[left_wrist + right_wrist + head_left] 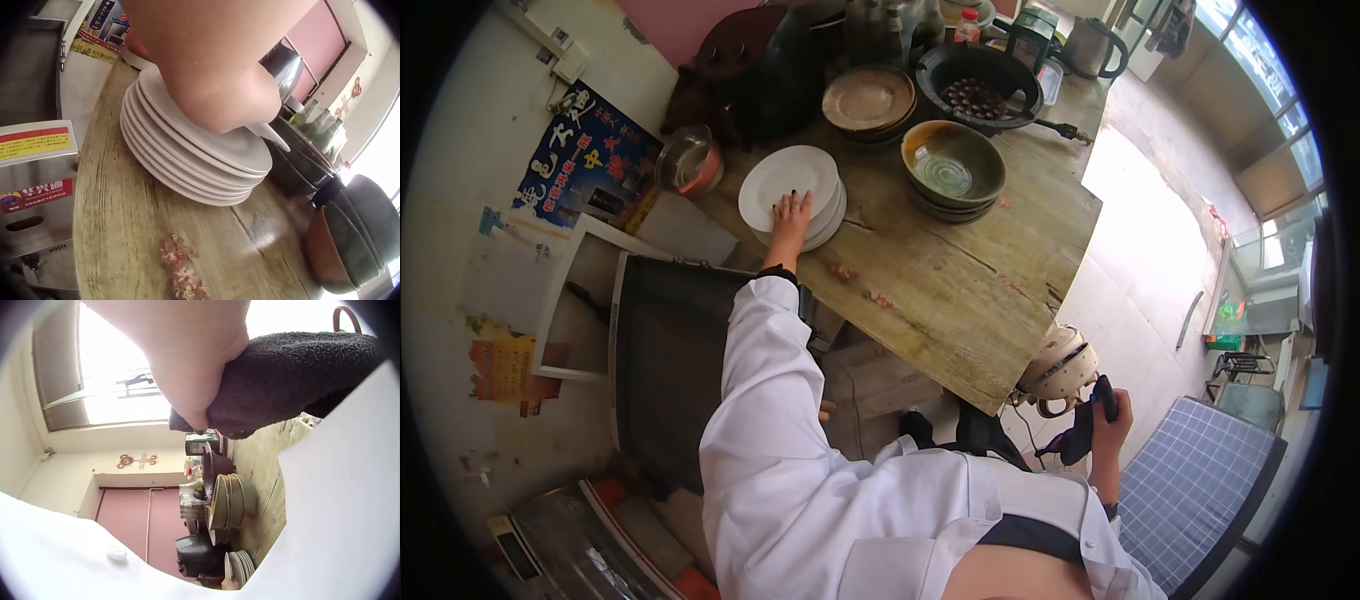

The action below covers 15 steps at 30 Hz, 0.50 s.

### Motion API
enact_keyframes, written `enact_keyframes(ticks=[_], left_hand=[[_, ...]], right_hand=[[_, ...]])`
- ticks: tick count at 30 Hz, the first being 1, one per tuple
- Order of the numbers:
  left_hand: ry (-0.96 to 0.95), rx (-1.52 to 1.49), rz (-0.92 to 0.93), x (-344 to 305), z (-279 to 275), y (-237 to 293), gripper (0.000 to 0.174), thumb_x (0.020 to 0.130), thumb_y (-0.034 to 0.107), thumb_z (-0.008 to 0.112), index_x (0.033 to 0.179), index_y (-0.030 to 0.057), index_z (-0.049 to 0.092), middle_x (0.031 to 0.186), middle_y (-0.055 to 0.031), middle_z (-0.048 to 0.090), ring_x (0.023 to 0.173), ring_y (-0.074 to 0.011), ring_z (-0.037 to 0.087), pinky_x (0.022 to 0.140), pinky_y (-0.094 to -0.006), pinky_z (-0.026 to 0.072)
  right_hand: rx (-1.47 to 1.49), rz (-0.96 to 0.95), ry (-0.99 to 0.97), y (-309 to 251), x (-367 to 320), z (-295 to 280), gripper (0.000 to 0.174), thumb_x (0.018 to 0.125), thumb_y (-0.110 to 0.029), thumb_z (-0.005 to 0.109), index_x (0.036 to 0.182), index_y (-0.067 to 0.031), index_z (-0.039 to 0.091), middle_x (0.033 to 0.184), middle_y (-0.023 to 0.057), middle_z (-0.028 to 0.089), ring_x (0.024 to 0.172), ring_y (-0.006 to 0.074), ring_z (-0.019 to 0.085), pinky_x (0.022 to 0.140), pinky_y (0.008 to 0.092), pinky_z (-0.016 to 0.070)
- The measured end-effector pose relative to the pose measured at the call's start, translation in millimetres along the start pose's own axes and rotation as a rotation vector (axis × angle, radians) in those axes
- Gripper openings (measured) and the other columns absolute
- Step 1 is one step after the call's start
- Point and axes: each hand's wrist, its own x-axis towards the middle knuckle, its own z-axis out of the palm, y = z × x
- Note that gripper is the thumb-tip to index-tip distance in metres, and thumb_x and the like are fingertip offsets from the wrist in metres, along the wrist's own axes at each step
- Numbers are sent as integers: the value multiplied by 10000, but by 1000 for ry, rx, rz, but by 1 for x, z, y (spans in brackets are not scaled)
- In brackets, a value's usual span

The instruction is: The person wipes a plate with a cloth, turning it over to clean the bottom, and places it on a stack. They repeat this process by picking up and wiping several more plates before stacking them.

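My left hand (791,222) lies with its fingers spread on the top of a stack of white plates (805,170). In the left wrist view the hand (219,81) hides part of the top plate, and the plates (187,169) are piled slightly askew; the fingertips are out of sight there. Off the table's right corner, my right hand (1111,432) grips a dark cloth (1079,436). The right wrist view shows the thumb side of that hand (187,356) against the fuzzy dark cloth (281,381).
Right of the plates stand green bowls (953,172); behind are brownish plates (868,100) and a dark pan (940,75) with its handle over the table edge. A glass bowl (690,162) is left. A cream-coloured pot (1058,362) stands below the table's (960,320) corner.
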Motion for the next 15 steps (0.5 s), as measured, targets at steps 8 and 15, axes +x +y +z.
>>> enact_keyframes(ticks=[8, 15], left_hand=[[64, 17, 10, -7, 16, 0, 456, 779, 79, 357, 1226, 118, 280, 1224, -141, 334, 1124, -334, 322, 878, -478, 297], [247, -44, 159, -27, -43, -18, 417, 766, 84, 381, 1182, 105, 361, 1167, -102, 408, 1114, -299, 354, 884, -452, 312]], right_hand=[[-6, -37, -78, -2, 12, 22, 108, 673, -17, 568, 730, -20, 476, 667, 27, 455, 633, 109, 439, 589, 220, 369], [15, -57, -197, -22, 29, 20, 142, 672, -76, 585, 750, -19, 480, 679, 25, 474, 601, 99, 445, 565, 211, 375]])
